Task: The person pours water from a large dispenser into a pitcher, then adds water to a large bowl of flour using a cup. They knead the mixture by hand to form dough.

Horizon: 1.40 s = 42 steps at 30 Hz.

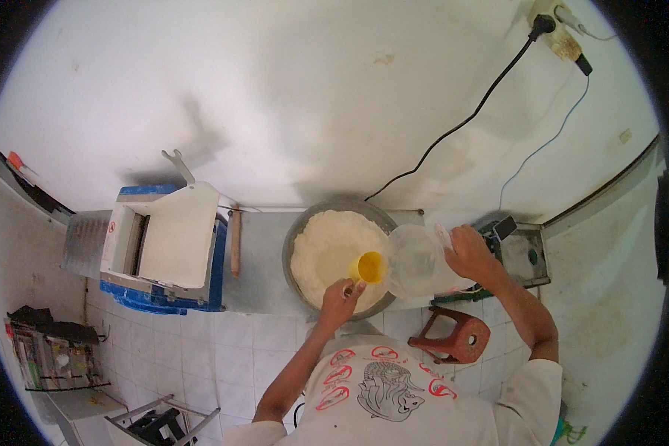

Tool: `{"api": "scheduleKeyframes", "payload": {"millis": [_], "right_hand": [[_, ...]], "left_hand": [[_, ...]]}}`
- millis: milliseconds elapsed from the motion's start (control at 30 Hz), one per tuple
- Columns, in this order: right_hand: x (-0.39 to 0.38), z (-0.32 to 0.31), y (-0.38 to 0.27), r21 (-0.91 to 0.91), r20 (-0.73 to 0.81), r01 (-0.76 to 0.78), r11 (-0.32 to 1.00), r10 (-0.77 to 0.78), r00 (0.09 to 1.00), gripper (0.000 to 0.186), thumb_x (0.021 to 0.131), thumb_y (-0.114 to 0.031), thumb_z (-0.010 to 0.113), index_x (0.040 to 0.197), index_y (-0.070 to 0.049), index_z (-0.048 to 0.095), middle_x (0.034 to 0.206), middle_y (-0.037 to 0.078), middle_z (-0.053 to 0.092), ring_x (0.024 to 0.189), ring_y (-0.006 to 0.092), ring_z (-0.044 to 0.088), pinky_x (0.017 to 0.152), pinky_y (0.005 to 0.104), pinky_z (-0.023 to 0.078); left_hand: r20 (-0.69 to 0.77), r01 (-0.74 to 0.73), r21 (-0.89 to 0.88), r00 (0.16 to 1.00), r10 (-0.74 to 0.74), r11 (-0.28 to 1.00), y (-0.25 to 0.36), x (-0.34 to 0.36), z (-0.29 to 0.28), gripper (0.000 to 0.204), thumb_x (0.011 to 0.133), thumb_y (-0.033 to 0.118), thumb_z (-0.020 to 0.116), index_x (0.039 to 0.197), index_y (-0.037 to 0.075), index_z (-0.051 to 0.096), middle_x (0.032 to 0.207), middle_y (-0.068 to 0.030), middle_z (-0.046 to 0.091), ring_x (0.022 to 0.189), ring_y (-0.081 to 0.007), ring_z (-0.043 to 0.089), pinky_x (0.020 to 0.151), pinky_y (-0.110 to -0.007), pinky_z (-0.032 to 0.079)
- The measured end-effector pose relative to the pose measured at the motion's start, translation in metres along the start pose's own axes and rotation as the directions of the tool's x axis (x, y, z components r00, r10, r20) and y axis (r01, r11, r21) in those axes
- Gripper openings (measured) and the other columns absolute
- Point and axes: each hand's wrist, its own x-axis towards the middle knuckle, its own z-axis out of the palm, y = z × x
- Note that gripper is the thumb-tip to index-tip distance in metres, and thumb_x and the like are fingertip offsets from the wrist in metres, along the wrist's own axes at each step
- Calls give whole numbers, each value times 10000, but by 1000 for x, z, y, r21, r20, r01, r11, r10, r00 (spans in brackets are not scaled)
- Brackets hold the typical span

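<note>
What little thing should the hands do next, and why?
Perhaps the right hand should tilt the see-through container a little toward the yellow cup. The left hand holds that cup over the large bowl of pale powder, close beside the container. I can't tell how full either is.

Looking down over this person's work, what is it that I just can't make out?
All in the head view:
- Bottom of the bowl: covered by pale powder.
- Part of the yellow cup near its grip: hidden by the left hand.
- Any contents of the clear jug: too blurred.
- Metal frame, lower left: cut off by the lower edge.
</note>
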Motion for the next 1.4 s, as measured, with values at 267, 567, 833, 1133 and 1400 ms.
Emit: {"api": "scheduleKeyframes", "payload": {"millis": [267, 567, 833, 1133, 1400], "right_hand": [[7, -6, -5, -79, 34, 77, 994, -75, 997, 306, 906, -250, 585, 811, 40, 611, 810, 273, 606, 809, 466, 586, 769, 586, 465], [11, -22, -13, -18, 54, -99, 995, 100, 994, 298, 890, -237, 591, 808, 49, 611, 833, 276, 621, 838, 473, 601, 779, 585, 487], [12, -33, -20, 13, 53, -81, 997, 80, 995, 296, 901, -232, 578, 806, 46, 614, 832, 276, 627, 842, 470, 601, 789, 583, 482], [18, -41, -27, 1, 141, -138, 990, 136, 981, 315, 892, -250, 587, 823, 54, 631, 835, 279, 640, 861, 475, 618, 829, 581, 492], [16, -41, -26, -2, 106, -119, 993, 119, 987, 314, 881, -247, 600, 813, 58, 630, 824, 291, 637, 848, 475, 617, 821, 583, 494]], "left_hand": [[-7, 44, -30, 999, -44, 999, -9, 2, 1, 499, 998, 438, 667, 816, -25, 628, 636, -80, 535, 614, -149, 475, 577, -352, 403], [3, 95, -9, 995, -95, 995, -13, 0, -1, 535, 999, 476, 657, 824, -29, 631, 638, -83, 544, 610, -144, 478, 577, -355, 410], [23, 95, -58, 995, -94, 994, -25, 2, 2, 492, 1023, 430, 640, 846, -29, 646, 678, -83, 604, 645, -142, 539, 615, -345, 460], [67, 89, 1, 994, -89, 996, -26, 5, -1, 458, 1022, 388, 654, 855, -38, 649, 678, -81, 608, 642, -133, 537, 610, -334, 456], [65, 111, -55, 992, -107, 992, -20, 4, 0, 458, 1013, 396, 667, 854, -34, 651, 660, -66, 564, 626, -127, 487, 583, -341, 421]]}}
